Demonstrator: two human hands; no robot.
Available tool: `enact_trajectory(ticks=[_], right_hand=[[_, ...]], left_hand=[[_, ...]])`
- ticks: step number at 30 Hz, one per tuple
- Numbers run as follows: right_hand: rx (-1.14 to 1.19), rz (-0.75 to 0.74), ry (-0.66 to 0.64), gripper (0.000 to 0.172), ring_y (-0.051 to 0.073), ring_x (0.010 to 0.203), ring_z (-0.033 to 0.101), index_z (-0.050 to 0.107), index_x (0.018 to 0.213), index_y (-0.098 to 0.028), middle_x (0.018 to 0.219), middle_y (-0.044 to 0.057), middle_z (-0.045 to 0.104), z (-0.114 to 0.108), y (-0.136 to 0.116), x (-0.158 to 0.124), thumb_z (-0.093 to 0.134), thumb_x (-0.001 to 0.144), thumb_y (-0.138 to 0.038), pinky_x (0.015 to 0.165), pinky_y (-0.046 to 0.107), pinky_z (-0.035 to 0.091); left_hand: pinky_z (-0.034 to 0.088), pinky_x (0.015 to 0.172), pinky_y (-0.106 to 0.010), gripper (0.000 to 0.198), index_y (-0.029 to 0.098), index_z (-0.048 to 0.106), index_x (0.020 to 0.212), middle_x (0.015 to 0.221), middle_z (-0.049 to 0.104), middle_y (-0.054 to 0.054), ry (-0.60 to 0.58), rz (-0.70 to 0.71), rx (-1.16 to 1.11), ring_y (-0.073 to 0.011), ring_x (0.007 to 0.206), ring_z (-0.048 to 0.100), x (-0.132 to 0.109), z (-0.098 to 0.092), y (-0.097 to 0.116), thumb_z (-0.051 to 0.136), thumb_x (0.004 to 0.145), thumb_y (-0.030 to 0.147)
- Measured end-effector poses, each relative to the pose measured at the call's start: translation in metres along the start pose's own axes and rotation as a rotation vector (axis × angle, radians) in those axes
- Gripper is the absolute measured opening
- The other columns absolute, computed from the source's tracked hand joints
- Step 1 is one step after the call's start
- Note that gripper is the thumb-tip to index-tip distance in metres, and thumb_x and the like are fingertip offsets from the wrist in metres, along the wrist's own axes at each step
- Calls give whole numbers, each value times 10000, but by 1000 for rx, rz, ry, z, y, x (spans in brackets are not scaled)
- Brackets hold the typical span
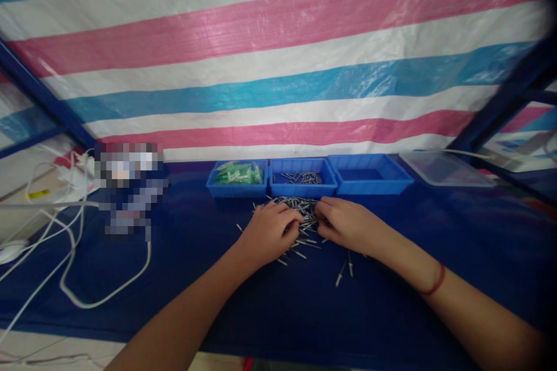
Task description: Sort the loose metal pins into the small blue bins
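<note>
From where I'm standing, a heap of slim metal pins (307, 207) is lying on the dark blue table (174, 287), just in front of three blue trays, with two stray pins (340, 276) lying nearer the person. The left hand (272, 231) is resting at the heap's left side, fingers bent and thumb near them; the right hand (342, 223) is touching its right edge, fingers curled well inward. I can't tell whether either is gripping a pin. More pins are sitting in the middle tray (303, 189), beside the left tray (237, 191) of green packets (239, 173). The pins are looking light, stiff, probably slippery and prone to rolling, hardly fragile; the thicker pale end is seeming the surest place for pinching.
</note>
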State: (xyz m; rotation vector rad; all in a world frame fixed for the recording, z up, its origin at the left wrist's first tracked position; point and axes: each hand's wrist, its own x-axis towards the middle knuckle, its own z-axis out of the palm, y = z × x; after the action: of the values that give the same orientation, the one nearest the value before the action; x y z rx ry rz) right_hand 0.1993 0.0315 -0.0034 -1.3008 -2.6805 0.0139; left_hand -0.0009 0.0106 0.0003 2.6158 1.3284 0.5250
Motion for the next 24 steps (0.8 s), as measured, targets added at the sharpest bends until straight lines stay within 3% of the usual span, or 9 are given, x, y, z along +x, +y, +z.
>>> enact_trajectory(ticks=[11,17,21,24], right_hand=[[-50,-21,17,83,169,738,587,543,796,-168,817,45,599,1,-4,-2,472,838,-175,615,268,370],[-44,-37,74,60,178,713,568,531,811,-171,777,46,595,-4,-6,-2,473,827,-170,624,283,364],[97,-69,135,64,170,721,567,552,815,-181,759,35,600,-9,-6,-3,494,826,-156,648,274,389],[256,-121,192,111,163,769,580,586,863,-182,810,41,611,-12,-8,-4,482,851,-145,701,276,431]], left_hand=[[419,799,-310,195,227,643,960,933,641,-26,-2,1,13,-188,902,561,-1,-1,0,473,867,208],[428,836,-320,224,213,607,1055,991,626,-43,21,8,-11,-196,958,563,0,-1,1,453,896,246],[428,855,-325,288,199,565,1144,1024,615,-60,37,-1,-42,-203,984,557,0,-1,3,428,925,325],[428,849,-310,278,183,584,1100,991,615,-60,31,22,-64,-193,959,559,1,-1,2,406,940,324]])
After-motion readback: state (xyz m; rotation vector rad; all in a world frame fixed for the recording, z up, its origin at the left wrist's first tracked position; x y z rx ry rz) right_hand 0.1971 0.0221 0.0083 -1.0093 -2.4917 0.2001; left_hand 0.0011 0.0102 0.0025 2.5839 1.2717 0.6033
